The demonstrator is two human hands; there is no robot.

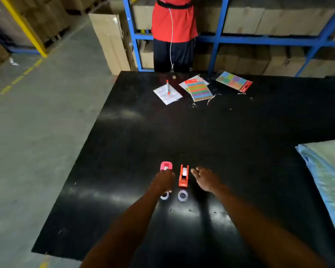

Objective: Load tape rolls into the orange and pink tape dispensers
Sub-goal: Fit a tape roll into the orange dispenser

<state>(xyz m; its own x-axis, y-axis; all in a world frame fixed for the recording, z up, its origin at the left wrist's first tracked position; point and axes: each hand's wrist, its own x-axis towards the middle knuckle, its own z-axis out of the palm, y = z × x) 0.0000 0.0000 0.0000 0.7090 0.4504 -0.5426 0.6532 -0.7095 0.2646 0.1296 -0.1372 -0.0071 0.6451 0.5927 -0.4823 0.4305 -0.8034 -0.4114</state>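
Note:
A pink tape dispenser (166, 165) and an orange tape dispenser (183, 176) stand side by side on the black table (240, 151). My left hand (163, 180) lies over the near end of the pink dispenser, fingers curled down on it. My right hand (205, 178) hovers just right of the orange dispenser, fingers spread and holding nothing. Two clear tape rolls lie flat in front of the dispensers: one roll (182, 195) below the orange one, another roll (164, 196) partly hidden under my left wrist.
At the table's far side lie a white sheet with a red pen (168, 87), striped coloured paper packs (199, 90) and a colour-square pack (234, 81). A person in a red top (173, 18) stands by blue shelving. A blue-green bag (329, 171) covers the right edge.

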